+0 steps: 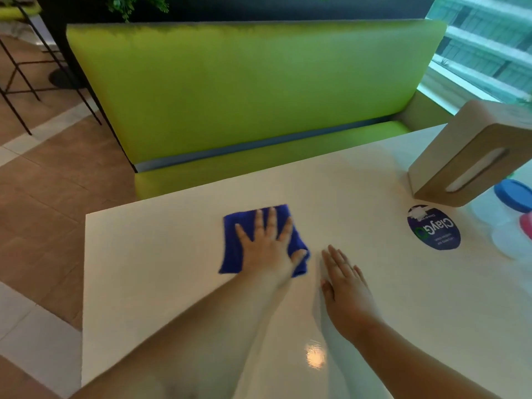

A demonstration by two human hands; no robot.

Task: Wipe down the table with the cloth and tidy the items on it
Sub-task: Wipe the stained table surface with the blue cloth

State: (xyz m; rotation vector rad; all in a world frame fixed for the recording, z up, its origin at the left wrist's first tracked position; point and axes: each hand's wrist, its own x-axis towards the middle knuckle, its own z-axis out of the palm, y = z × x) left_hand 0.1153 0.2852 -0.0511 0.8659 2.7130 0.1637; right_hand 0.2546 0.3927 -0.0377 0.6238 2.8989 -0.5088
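cloth point(260, 240), blue and folded, is pressed flat on the white table point(161, 254) near its far edge by the left hand point(266, 246), fingers spread and palm down, not clenched. just to its right the right hand point(345, 286) is laid flat on the bare tabletop, released and holding nothing. further right a round dark sticker point(434, 227) is seen, with a tilted tissue box point(466, 156) beyond it and lidded jars point(515, 197) at the edge. a green bench point(244, 90) stands behind.
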